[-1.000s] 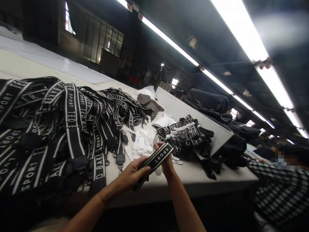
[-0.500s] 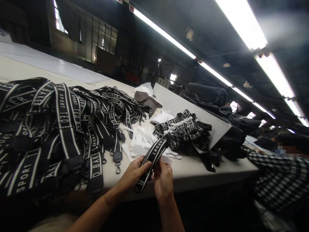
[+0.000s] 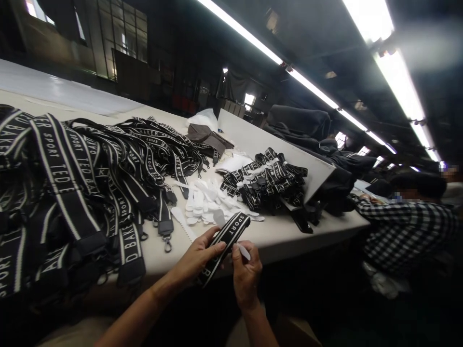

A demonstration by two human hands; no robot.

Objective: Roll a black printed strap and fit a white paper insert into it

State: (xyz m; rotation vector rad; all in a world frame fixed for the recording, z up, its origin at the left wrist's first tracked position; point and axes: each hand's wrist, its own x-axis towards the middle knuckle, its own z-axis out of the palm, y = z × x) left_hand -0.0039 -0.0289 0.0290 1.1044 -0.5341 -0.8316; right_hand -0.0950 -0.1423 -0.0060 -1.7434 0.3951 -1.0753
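My left hand (image 3: 202,250) grips a folded black strap (image 3: 231,231) with white edge stripes and white lettering reading SPORT, thumb on top. Beside it, my right hand (image 3: 246,274) pinches one end of a white strip (image 3: 244,252) between thumb and fingers. Another white end (image 3: 219,218) shows above the strap's far side; whether both ends belong to one strip wrapped round it, I cannot tell. Just beyond my hands lies a heap of loose white strips (image 3: 206,200), some with toothed edges. Behind that heap is a pile of bundled straps (image 3: 265,176) with white bands round them.
Many lettered straps with metal clips (image 3: 68,193) cover the left of the pale table (image 3: 173,262). A grey cloth piece (image 3: 208,137) and a white board (image 3: 249,132) are farther back. At the right sits a person in a checked shirt (image 3: 408,231).
My right hand has drawn away to the right from the strap, the white strip's end now showing in its fingers. A white end has appeared above the strap. The view has shifted slightly right.
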